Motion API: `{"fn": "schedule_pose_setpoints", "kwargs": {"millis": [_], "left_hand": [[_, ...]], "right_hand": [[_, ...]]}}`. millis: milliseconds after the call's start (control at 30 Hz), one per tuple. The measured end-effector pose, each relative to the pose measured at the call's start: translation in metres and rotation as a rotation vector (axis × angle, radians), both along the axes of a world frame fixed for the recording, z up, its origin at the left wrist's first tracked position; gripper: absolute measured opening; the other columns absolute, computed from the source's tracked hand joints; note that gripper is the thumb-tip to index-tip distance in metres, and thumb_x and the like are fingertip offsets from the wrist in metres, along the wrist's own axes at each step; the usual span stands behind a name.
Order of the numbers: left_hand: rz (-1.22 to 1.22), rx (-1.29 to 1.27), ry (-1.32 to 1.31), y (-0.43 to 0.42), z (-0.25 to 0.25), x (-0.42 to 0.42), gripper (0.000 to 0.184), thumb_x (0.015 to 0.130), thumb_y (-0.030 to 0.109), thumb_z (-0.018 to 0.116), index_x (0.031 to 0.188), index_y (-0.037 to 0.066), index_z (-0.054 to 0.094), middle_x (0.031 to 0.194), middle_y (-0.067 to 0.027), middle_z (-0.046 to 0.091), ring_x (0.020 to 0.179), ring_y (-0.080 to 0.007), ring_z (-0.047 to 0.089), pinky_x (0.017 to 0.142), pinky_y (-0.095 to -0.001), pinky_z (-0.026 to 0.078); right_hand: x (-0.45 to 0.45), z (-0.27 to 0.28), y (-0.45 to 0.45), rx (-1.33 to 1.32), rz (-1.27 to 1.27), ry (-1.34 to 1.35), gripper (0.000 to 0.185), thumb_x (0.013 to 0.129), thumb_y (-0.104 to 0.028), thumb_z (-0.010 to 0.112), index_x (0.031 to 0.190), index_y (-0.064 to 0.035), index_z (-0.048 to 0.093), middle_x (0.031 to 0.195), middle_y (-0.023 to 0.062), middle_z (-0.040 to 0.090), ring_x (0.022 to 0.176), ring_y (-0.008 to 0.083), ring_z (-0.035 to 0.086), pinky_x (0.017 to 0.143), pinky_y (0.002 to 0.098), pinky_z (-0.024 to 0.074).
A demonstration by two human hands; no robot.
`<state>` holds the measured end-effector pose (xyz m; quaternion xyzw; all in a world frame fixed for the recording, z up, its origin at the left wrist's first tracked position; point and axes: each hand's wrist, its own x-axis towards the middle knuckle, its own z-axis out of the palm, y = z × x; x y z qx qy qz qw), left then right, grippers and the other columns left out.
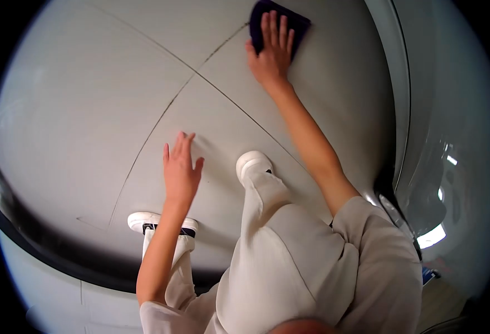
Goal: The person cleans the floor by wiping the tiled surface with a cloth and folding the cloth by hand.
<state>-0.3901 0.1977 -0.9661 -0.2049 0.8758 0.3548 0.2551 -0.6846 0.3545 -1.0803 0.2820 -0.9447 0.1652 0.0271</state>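
My right hand (271, 55) lies flat on a dark purple cloth (301, 24) at the top of the view. Its fingers are stretched out over the cloth, and the arm reaches far forward. The cloth rests on the pale floor (144, 106), over the end of a dark joint line. Nearer to me, my left hand (181, 172) hangs above the floor with its fingers apart and nothing in it. Whether its fingertips touch the floor, I cannot tell. Dark, broken marks run along the joint that leads to the cloth.
My white shoes (253, 162) stand on the floor close to my left hand, below light trousers (284, 250). A glossy, curved pale surface (451, 145) with bright reflections rises on the right. A dark curved band (61, 256) runs along the lower left, with pale tiles beyond.
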Motion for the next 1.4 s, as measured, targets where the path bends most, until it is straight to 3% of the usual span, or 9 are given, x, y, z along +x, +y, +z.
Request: {"fn": "schedule_pose_setpoints", "kwargs": {"millis": [100,267,433,467,533,600,800,1000,1400], "left_hand": [[-0.153,-0.196,-0.184,0.017,0.012,0.001,0.090,0.083,0.009,0.076,0.160,0.006,0.029,0.166,-0.0094,0.034,0.153,-0.0279,0.033,0.129,-0.0539,0.009],[-0.070,-0.474,-0.190,0.034,-0.006,0.032,0.088,0.082,0.012,0.076,0.159,0.007,0.032,0.165,-0.0098,0.034,0.152,-0.0289,0.033,0.128,-0.0553,0.010],[0.352,-0.116,-0.612,0.029,-0.021,0.056,0.084,0.086,0.026,0.078,0.157,0.012,0.036,0.162,-0.0120,0.040,0.146,-0.0306,0.042,0.122,-0.0562,0.026],[0.370,-0.135,-0.620,0.017,-0.010,0.059,0.084,0.086,0.026,0.078,0.157,0.012,0.036,0.162,-0.0120,0.040,0.146,-0.0306,0.042,0.122,-0.0562,0.026],[0.954,0.381,-0.455,0.001,-0.018,0.078,0.082,0.081,0.031,0.083,0.151,0.010,0.046,0.151,-0.0165,0.054,0.136,-0.0318,0.054,0.121,-0.0506,0.031],[1.171,0.465,-0.362,0.002,-0.033,0.105,0.104,0.075,0.042,0.088,0.154,-0.002,0.037,0.155,-0.0267,0.045,0.144,-0.0371,0.044,0.123,-0.0464,0.029],[1.058,-0.358,-0.886,0.010,-0.061,0.118,0.121,0.069,0.049,0.090,0.154,-0.010,0.029,0.157,-0.0333,0.037,0.148,-0.0417,0.035,0.124,-0.0463,0.026],[0.970,-0.303,-0.627,0.007,-0.104,0.138,0.149,0.056,0.067,0.092,0.150,-0.024,0.020,0.158,-0.0398,0.027,0.153,-0.0489,0.021,0.127,-0.0454,0.019],[1.111,-0.376,-0.623,0.015,-0.078,0.131,0.145,0.058,0.060,0.092,0.152,-0.021,0.018,0.159,-0.0409,0.025,0.154,-0.0448,0.021,0.130,-0.0426,0.011]], "right_hand": [[-0.007,-0.005,-0.001,0.020,0.042,0.037,0.087,0.089,-0.036,0.068,0.162,-0.0080,0.030,0.169,0.0143,0.029,0.157,0.0377,0.020,0.126,0.0572,0.0112],[-0.022,0.005,-0.007,0.030,0.091,0.007,0.090,0.087,-0.029,0.069,0.163,-0.0086,0.026,0.170,0.0126,0.024,0.158,0.0357,0.017,0.127,0.0560,0.0109],[-0.007,-0.005,0.019,0.179,0.009,-0.023,0.105,0.077,-0.026,0.077,0.164,-0.0074,0.021,0.172,0.0107,0.019,0.159,0.0337,0.014,0.128,0.0552,0.0098],[-0.011,0.004,0.015,0.157,0.022,-0.034,0.105,0.077,-0.026,0.077,0.164,-0.0074,0.021,0.172,0.0107,0.019,0.159,0.0337,0.014,0.128,0.0552,0.0098],[-0.011,-0.001,0.015,0.219,-0.016,-0.032,0.106,0.076,-0.027,0.078,0.164,-0.0077,0.021,0.172,0.0104,0.019,0.160,0.0325,0.014,0.128,0.0544,0.0098],[-0.009,-0.003,0.014,0.185,-0.036,-0.043,0.098,0.082,-0.030,0.073,0.164,-0.0092,0.024,0.172,0.0084,0.022,0.159,0.0311,0.017,0.127,0.0537,0.0123],[-0.008,0.003,0.011,0.205,-0.009,-0.012,0.104,0.079,-0.032,0.077,0.164,-0.0072,0.022,0.172,0.0100,0.021,0.159,0.0326,0.016,0.128,0.0550,0.0115],[-0.013,-0.009,0.013,0.066,0.015,0.191,0.081,0.093,-0.033,0.064,0.163,-0.0135,0.029,0.171,0.0053,0.027,0.158,0.0277,0.022,0.126,0.0544,0.0175],[-0.010,-0.037,0.027,0.005,0.108,0.261,0.072,0.101,-0.051,0.050,0.163,-0.0181,0.032,0.168,0.0043,0.033,0.156,0.0286,0.027,0.125,0.0555,0.0204]]}}
